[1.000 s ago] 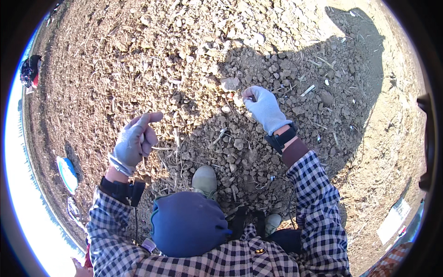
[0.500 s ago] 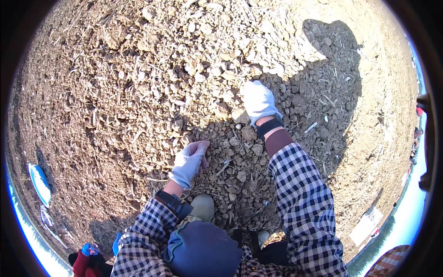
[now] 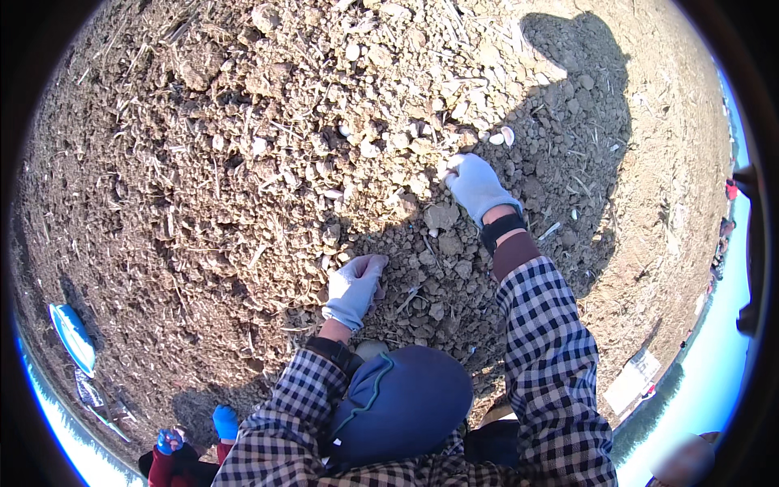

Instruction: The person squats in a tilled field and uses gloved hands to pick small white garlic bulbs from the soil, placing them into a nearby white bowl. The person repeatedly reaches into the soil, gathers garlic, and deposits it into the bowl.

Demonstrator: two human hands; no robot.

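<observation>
My left hand (image 3: pixel 355 290), in a pale work glove, is low over crumbly soil (image 3: pixel 243 211), with thumb and fingers pressed together. What the fingertips hold, if anything, is hidden. Farther out and to the right, my right hand (image 3: pixel 479 187), also gloved, is closed close to the ground. Its fingers curl inward, so I cannot make out anything inside. Just beyond it two pale cloves, like garlic, lie on the soil: a pinkish-white clove (image 3: pixel 508 135) and a whiter clove (image 3: pixel 496 140). A large clod (image 3: pixel 441 216) sits between the hands.
A dark-blue rounded cloth thing (image 3: pixel 406 402) with green trim bulges before my body. At far left lies a blue-and-white sack (image 3: pixel 73 337). Another person's blue-gloved hands (image 3: pixel 225 422) show at lower left. A white sheet-like thing (image 3: pixel 633 381) lies at lower right. Clods and straw litter the soil.
My right hand has drawn back toward me and to the right. The two pale cloves beyond it now show clearly. My left hand has moved slightly nearer, its fingers still together.
</observation>
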